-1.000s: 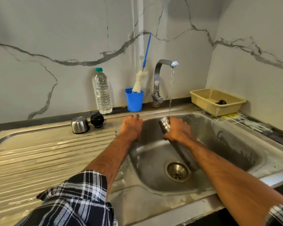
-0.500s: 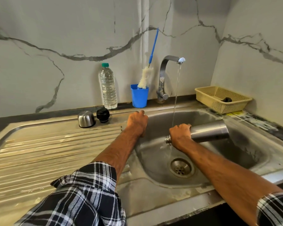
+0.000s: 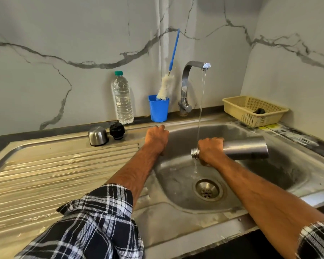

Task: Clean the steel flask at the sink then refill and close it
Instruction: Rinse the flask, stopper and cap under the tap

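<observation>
Rinsing looks like the step in hand. Right of centre in the frame, the right hand [image 3: 210,150] is clenched round the neck of the flask [image 3: 245,146]. It holds the flask on its side above the sink [image 3: 280,176], mouth toward the middle of the frame and base toward the right edge. That tilt suits emptying: water runs down below the mouth toward the drain [image 3: 207,190], though whether it pours from the flask or only passes it I cannot tell. The tap [image 3: 187,86], at upper centre, is running, and its stream [image 3: 201,101] comes down right by the mouth, handy for another fill. The left hand [image 3: 156,139], at centre, sits on the sink's back rim with fingers curled, seemingly as a brace; whether it hooks the edge I cannot tell. On the counter [image 3: 64,174] at centre left, the steel cap [image 3: 98,136] and black stopper [image 3: 117,130] stand side by side, away from the basin, likely parked for closing later. Further right, the brush [image 3: 165,86] stands handle-up in a blue cup [image 3: 159,111], within reach. Refilling and closing are not yet done.
</observation>
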{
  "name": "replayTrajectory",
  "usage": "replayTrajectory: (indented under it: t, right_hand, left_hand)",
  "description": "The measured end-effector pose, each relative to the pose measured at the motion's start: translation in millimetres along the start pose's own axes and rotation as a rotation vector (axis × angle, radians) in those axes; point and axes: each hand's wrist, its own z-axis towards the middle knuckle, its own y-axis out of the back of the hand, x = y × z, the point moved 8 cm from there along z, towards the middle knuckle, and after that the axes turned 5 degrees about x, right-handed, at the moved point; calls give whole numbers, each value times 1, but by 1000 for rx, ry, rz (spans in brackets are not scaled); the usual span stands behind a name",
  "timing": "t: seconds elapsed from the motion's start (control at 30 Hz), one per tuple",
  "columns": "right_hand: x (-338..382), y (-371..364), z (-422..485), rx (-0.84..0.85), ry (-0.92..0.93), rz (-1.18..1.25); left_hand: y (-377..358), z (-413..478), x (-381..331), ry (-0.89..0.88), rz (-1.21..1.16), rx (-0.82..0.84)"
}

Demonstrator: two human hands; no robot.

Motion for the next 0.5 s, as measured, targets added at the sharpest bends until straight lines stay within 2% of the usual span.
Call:
replayTrajectory:
  t: [0.1,0.17,0.33,0.5]
  right_hand:
    - [-35,22,-2,-46,-8,497]
    - [-60,26,-3,-66,-45,722]
    - [-94,14,3,-42,-115,1011]
    - [-103,12,12,-114,-123,1309]
  left_hand:
    - [1,3,0,-2,-15,-4]
    - [2,4,0,-6,-16,0]
    - [-2,4,0,-12,10,28]
    - [1,6,-1,-15,-2,36]
